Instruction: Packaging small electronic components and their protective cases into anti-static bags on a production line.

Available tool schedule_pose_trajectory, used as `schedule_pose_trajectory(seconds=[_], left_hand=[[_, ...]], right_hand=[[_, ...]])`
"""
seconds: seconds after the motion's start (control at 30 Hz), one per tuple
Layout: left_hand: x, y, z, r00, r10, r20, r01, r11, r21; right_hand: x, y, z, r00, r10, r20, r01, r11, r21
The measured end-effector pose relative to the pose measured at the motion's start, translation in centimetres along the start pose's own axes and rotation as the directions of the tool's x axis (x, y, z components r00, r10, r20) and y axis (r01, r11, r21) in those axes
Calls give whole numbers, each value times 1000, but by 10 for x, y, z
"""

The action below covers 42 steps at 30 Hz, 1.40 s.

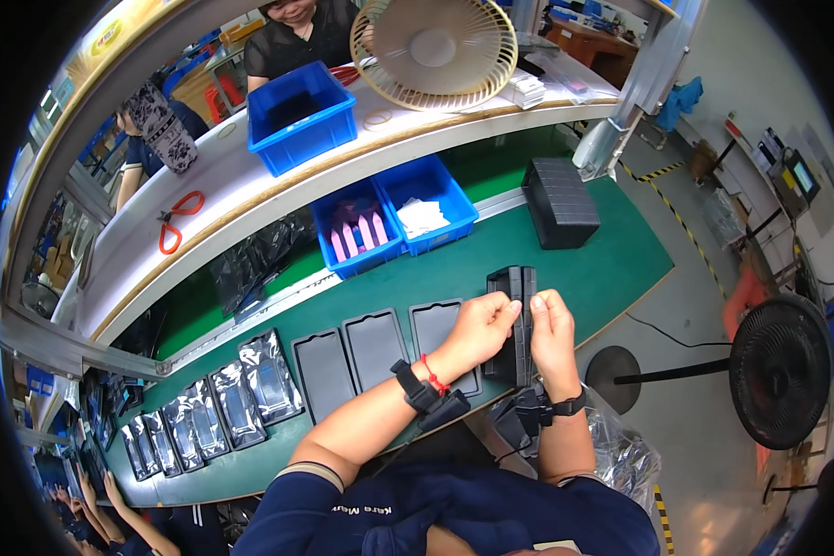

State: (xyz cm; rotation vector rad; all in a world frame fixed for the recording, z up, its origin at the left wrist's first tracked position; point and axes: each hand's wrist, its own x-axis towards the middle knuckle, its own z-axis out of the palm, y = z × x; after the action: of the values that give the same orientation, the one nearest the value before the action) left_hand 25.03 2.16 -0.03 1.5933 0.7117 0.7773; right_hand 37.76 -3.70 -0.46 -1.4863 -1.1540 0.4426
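- Left hand (485,326) and right hand (552,329) grip black plastic trays (519,357) on edge, right of centre; count unclear.
- Centre: three shallow, rectangular grey trays (375,350).
- Lower left: about six trays in glossy, crinkled film (271,375).
- Upper centre: three blue bins (306,144), one holding pink pieces (359,236), one white pieces (423,218).
- Upper right: one ribbed black block (563,208).

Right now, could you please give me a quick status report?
Left hand and right hand curled on dark trays, exact grip hidden. Left hand partly hides nearest flat gray tray.
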Motion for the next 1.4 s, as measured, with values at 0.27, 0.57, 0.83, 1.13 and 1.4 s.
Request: schedule_pose_trajectory(seconds=[0.27, 0.57, 0.83, 1.13, 1.4], left_hand=[[26, -30, 9, 970, -243, -9, 238, 943, 233], [39, -23, 58, 999, -23, 31, 25, 998, -58], [41, -32, 66, 957, 255, 140, -291, 857, 425], [-22, -31, 14, 900, -96, 426, -291, 595, 749], [-33, -36, -14, 915, -95, 391, -246, 636, 731]], right_hand=[[19, 0, -63, 939, 342, -35, -330, 926, 183], [18, 13, -46, 974, 219, -59, -210, 969, 132], [60, 98, -154, 840, 542, -26, -537, 837, 101], [28, 82, -90, 986, -23, 164, 135, 684, -717], [23, 74, -50, 979, 70, 193, 124, 548, -827]])
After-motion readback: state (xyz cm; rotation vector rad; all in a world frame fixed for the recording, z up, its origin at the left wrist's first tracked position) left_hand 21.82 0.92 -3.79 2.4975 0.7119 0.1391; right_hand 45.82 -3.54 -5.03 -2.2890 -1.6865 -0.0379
